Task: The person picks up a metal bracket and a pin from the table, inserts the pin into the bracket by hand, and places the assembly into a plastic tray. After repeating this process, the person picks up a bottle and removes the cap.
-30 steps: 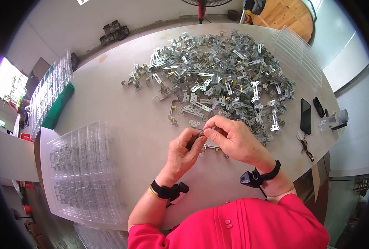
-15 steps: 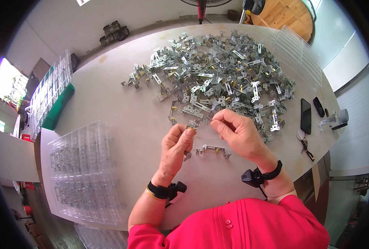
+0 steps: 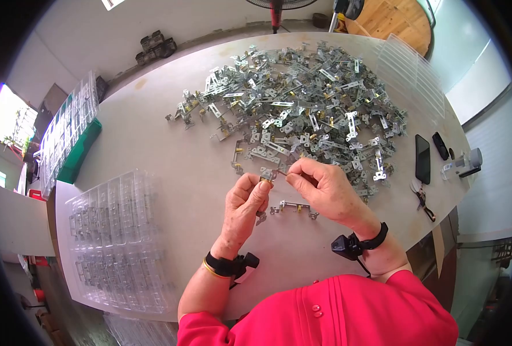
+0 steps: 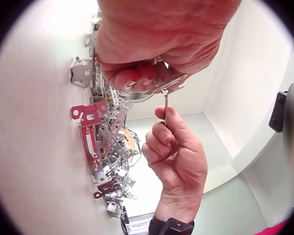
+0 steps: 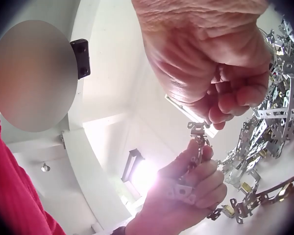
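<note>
Several fingers and the thumb of my left hand (image 3: 243,205) grip a silver metal bracket (image 5: 198,128) with flat, holed end tabs. One end stands up beyond the fingertips, and the middle is hidden in the palm. From the right, my right hand (image 3: 329,189) pinches a thin metal pin (image 4: 166,106) between thumb and forefinger. In the left wrist view the pin's tip is right at the bracket's end. On the table just below the hands lies a similar bracket assembly (image 3: 295,206) with brass-coloured parts.
A large heap of metal brackets (image 3: 302,109) covers the table's far middle. Clear plastic divided trays (image 3: 112,199) filled with brackets lie at left; another clear tray (image 3: 411,72) is at far right. A phone (image 3: 422,158) and pliers (image 3: 422,205) lie at right.
Both hands were together at first, then parted, with the pin in the right hand. Now the right hand has come back left, bringing the pin to the bracket's end.
</note>
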`<state>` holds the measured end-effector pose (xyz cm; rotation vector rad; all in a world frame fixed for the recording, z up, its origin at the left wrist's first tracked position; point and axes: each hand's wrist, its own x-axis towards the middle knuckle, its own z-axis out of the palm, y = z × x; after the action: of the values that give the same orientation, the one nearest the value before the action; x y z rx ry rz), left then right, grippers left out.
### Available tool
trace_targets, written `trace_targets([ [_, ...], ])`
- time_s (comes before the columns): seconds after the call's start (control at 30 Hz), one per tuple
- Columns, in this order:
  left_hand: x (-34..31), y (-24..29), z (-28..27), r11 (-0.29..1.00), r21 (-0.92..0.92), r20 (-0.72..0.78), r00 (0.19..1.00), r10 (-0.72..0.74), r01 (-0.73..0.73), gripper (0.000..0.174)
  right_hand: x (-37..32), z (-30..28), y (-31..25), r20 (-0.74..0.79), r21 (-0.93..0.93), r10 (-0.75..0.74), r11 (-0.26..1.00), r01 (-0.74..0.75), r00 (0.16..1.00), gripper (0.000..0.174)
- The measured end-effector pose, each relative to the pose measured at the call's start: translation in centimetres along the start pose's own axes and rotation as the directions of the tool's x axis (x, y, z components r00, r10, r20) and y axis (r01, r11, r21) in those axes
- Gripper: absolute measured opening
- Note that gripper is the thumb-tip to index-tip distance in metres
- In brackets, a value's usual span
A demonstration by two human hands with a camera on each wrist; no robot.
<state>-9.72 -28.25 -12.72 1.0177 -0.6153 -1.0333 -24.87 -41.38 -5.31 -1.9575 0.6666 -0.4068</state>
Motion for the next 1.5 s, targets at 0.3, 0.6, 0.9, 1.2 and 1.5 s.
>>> trace_targets([
  [0.3, -0.5, 0.4, 0.7, 0.929, 0.353, 0.056, 0.993, 0.101, -0.114, 0.016, -0.4, -0.1, 1.1, 0.024, 0.028, -0.029, 0.999, 0.029, 0.999, 0.009],
  [0.6, -0.5, -0.7, 0.8, 0.743, 0.593, 0.158, 0.950, 0.270, -0.310, 0.014, -0.5, -1.3, 1.8, 0.287, 0.328, 0.125, 0.918, -0.220, 0.950, 0.021],
  [0.9, -0.6, -0.2, 1.9, 0.472, 0.750, 0.316, 0.878, 0.360, -0.464, 0.025, -0.6, -0.9, 3.1, 0.328, 0.362, 0.107, 0.903, -0.229, 0.939, 0.016],
  [1.2, -0.7, -0.6, 2.2, 0.385, 0.789, 0.275, 0.835, 0.477, -0.480, 0.024, -0.8, 0.0, 3.1, 0.042, 0.293, -0.059, 0.955, 0.044, 0.997, 0.011],
  [1.5, -0.7, -0.5, 2.1, 0.348, 0.789, 0.303, 0.814, 0.496, -0.506, 0.023, -1.3, 0.2, 2.7, 0.150, 0.359, 0.025, 0.930, -0.078, 0.988, 0.010],
])
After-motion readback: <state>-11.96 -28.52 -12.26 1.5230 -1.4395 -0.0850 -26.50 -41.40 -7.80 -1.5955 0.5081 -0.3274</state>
